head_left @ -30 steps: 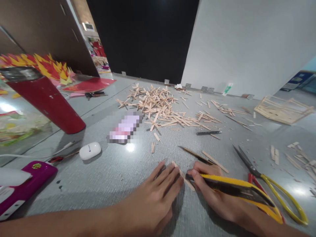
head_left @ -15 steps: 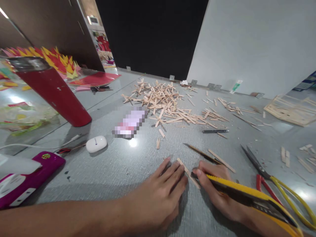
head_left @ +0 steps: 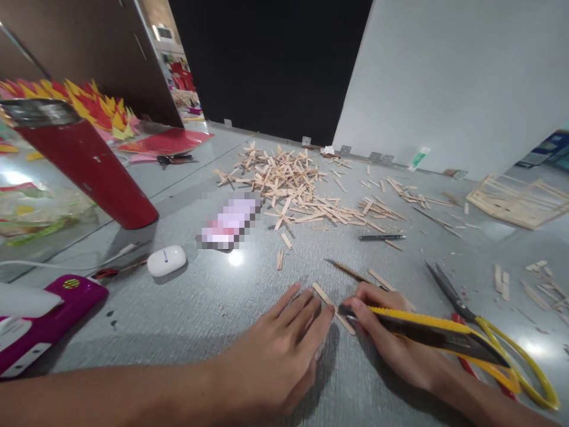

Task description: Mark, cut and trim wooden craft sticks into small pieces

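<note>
A thin wooden craft stick [head_left: 323, 294] lies slantwise on the grey table between my two hands. My left hand [head_left: 284, 344] rests palm down, its fingers stretched forward, and the index fingertip presses on the stick. In my right hand [head_left: 391, 332] is a yellow-and-black box cutter [head_left: 435, 330], gripped with the thumb along its front. The cutter's tip meets the stick just right of my left index finger. Beyond my right hand lie a slim pointed tool [head_left: 344, 270] and another craft stick [head_left: 377, 279], both partly covered by that hand.
Yellow-and-red-handled scissors [head_left: 462, 308] lie open on the right. A pile of craft sticks [head_left: 284, 178] spreads at the back, near a blurred phone-like object [head_left: 231, 222]. Left are a white earbud case [head_left: 166, 261], a red flask [head_left: 89, 160] and a purple power strip [head_left: 80, 302].
My left index finger has stretched forward onto the stick. The cutter's rear end has swung up and leftward, while its tip stays at the stick. The whole view has shifted slightly.
</note>
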Action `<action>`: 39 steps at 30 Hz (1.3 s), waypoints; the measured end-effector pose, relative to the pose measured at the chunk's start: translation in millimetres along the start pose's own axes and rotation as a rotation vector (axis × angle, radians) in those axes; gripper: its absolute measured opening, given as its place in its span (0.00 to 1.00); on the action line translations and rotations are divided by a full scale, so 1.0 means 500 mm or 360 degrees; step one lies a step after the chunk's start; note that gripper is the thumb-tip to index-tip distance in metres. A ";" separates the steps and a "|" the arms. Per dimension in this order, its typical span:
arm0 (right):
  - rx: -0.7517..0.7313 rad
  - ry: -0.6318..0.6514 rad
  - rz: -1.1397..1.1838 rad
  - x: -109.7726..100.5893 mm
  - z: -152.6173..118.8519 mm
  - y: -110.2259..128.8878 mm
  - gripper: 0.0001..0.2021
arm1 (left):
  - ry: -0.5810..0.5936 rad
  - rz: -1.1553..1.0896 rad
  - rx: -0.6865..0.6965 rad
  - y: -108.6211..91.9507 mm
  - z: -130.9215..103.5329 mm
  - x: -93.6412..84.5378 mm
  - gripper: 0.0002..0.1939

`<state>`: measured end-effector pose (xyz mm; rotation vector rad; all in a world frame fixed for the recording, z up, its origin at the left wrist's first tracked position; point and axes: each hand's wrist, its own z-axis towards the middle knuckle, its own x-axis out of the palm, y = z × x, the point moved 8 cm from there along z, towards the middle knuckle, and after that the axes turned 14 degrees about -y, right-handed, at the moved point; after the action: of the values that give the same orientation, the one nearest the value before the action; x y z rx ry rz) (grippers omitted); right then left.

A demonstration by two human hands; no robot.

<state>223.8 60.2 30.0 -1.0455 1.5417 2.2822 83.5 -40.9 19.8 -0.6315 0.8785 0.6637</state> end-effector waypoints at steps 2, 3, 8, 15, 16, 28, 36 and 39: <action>-0.0030 -0.0027 0.0032 -0.004 0.001 0.005 0.27 | -0.0008 0.0023 0.0011 0.000 0.000 -0.001 0.29; -0.0062 -0.0051 0.0047 -0.008 0.001 0.010 0.27 | -0.0019 0.0033 0.0014 0.000 -0.001 -0.002 0.29; -0.0248 -0.0390 -0.0048 -0.040 -0.014 0.023 0.25 | -0.0055 0.0167 -0.0151 0.014 -0.008 0.002 0.29; -0.0486 -0.0253 -0.0157 -0.001 -0.035 0.037 0.22 | 0.0030 0.0277 -0.0327 0.029 -0.013 0.006 0.30; -0.0488 -0.0273 -0.0170 -0.002 -0.033 0.038 0.21 | 0.0044 0.0276 -0.0328 0.029 -0.013 0.007 0.30; -0.0574 -0.0569 0.0037 -0.058 -0.053 0.039 0.16 | 0.0027 0.0322 -0.0262 0.026 -0.005 -0.001 0.29; -0.0470 -0.0175 -0.0171 -0.004 -0.039 0.023 0.21 | -0.0065 0.0369 -0.0238 0.020 -0.002 -0.007 0.26; -0.0365 -0.0057 -0.0060 0.003 -0.035 0.011 0.19 | -0.0085 0.0378 -0.0211 0.018 -0.001 -0.010 0.26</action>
<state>227.6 42.5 29.4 -1.0707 1.2577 2.4815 74.3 -36.8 21.7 -0.6298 0.8722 0.9549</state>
